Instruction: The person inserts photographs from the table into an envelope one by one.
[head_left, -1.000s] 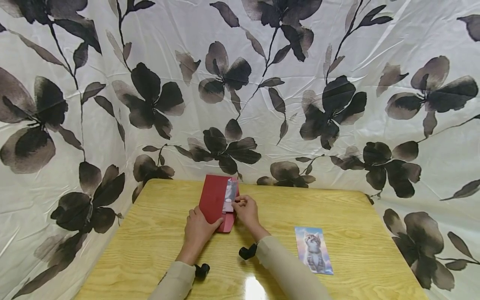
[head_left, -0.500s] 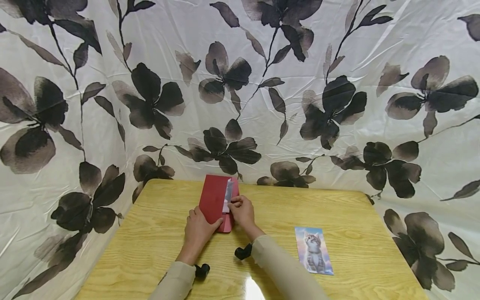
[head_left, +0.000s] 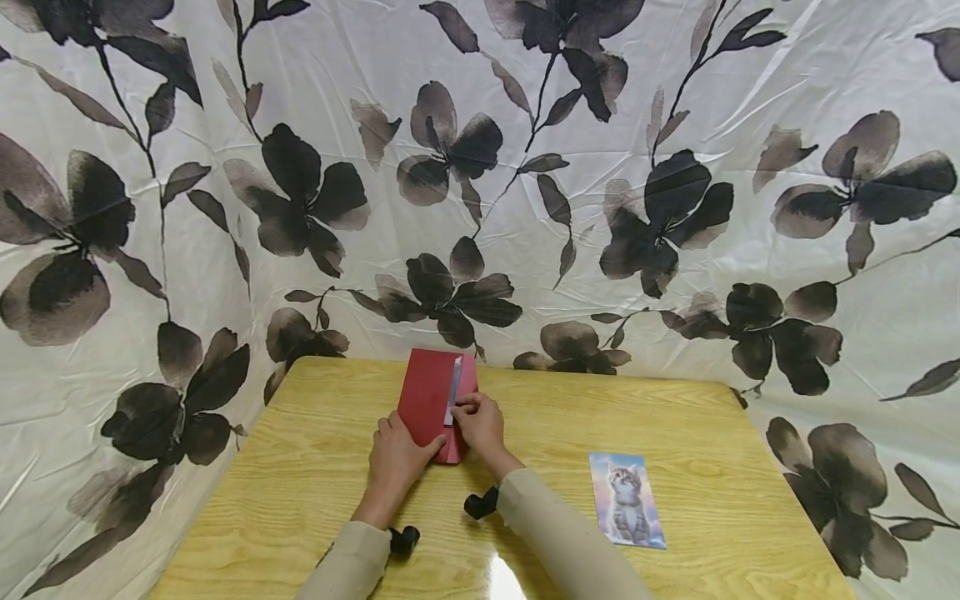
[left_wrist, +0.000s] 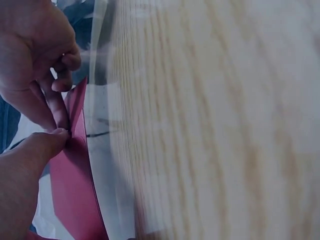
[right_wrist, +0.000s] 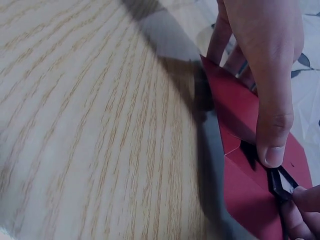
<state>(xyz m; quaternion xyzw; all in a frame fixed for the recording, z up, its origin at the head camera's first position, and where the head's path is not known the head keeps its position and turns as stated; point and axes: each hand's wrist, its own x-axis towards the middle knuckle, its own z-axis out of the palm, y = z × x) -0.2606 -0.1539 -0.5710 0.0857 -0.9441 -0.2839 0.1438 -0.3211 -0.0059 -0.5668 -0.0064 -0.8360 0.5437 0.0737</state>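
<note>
A red envelope (head_left: 426, 387) lies on the wooden table, its flap side facing right. My left hand (head_left: 396, 458) holds its near left part, the thumb across the front close to the opening and the fingers at the left edge. A narrow strip of a printed card (head_left: 453, 387) sticks out of the opening; the rest is inside, hidden. My right hand (head_left: 482, 423) pinches this card's exposed edge between thumb and fingers. In the right wrist view the left thumb (right_wrist: 274, 150) presses beside the opening, and the right fingertips (right_wrist: 305, 202) are at the card.
A kitten picture card (head_left: 628, 502) lies face up on the table (head_left: 697, 425), right of my right forearm. A floral cloth (head_left: 570, 208) hangs behind the table and along its sides. A small black wrist camera (head_left: 405, 540) sits on each wrist.
The card has slid leftward into the envelope, so a thinner strip shows. My right hand has moved left with it. The left hand and the envelope have stayed in place.
</note>
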